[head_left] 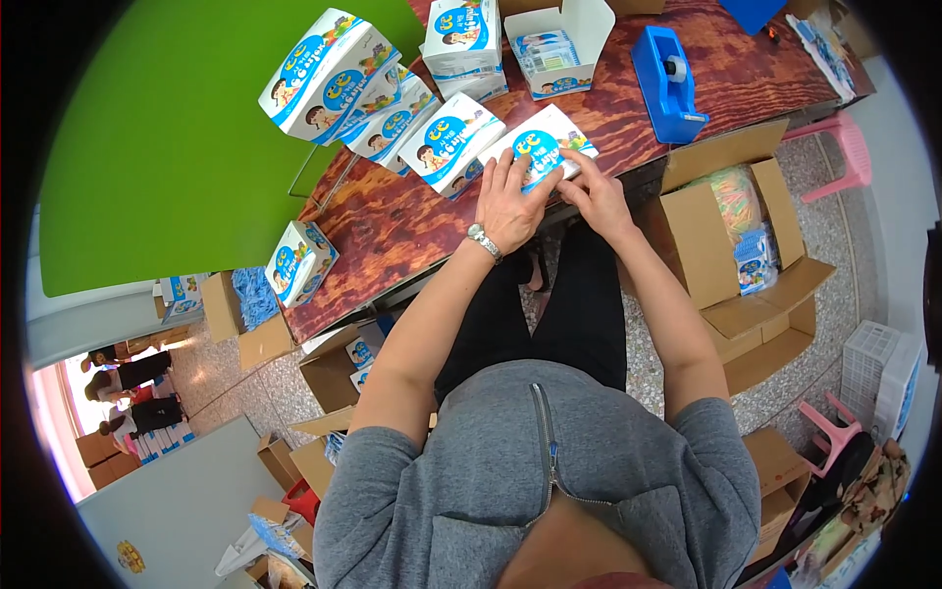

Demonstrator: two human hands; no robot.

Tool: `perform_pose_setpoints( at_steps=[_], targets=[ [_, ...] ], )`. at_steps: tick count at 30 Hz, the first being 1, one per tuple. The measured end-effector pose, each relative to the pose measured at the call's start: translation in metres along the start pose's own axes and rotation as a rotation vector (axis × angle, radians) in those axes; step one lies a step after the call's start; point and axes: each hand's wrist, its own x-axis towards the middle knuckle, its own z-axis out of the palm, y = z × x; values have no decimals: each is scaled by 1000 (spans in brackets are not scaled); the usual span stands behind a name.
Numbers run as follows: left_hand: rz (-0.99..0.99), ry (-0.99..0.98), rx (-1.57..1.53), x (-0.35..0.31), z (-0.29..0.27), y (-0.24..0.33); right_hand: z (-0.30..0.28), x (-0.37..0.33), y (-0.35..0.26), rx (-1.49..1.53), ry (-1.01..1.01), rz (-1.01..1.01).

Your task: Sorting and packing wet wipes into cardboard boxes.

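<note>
A closed white carton [551,137] with a blue oval print lies at the table's near edge, in front of me. My left hand [510,201] rests on its near left part, fingers stretched and slightly apart over the lid. At the near right corner, my right hand [597,196] grips the carton, its thumb along the near side and its fingers by the right edge. Just left stands another closed carton [449,142] of the same print. Beyond it, an open carton [559,54] with its lid raised holds printed packets [548,49].
More cartons are stacked at the left, a tilted one [329,83] on top. A lone carton [299,263] sits at the table's left end. A blue tape dispenser [669,88] stands at the right. Below it is an open cardboard box [697,245] holding bagged goods. People [132,378] are far left.
</note>
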Motion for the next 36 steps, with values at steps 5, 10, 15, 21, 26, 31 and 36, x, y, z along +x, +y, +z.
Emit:
perform_pose_setpoints(
  at_steps=[5, 10, 15, 21, 26, 31, 36],
  targets=[
    [-60, 17, -55, 0, 3, 0, -2, -5, 11, -552, 56, -89],
    [-196, 59, -140, 0, 12, 21, -23, 5, 17, -308, 362, -153],
    [-53, 224, -208, -26, 15, 13, -8, -13, -12, 73, 264, -31],
    [-112, 336, -64, -40, -74, 19, 11, 7, -80, 112, 155, -171],
    [-170, 416, -26, -53, -102, -67, 69, 69, -91, -27, -6, -85],
    [-326, 389, 317, -132, -192, -166, 36, 39, -77, 13, 59, -158],
    [-686, -172, 513, -312, -222, -266, -9, 21, -29, 59, 423, -50]
  ],
)
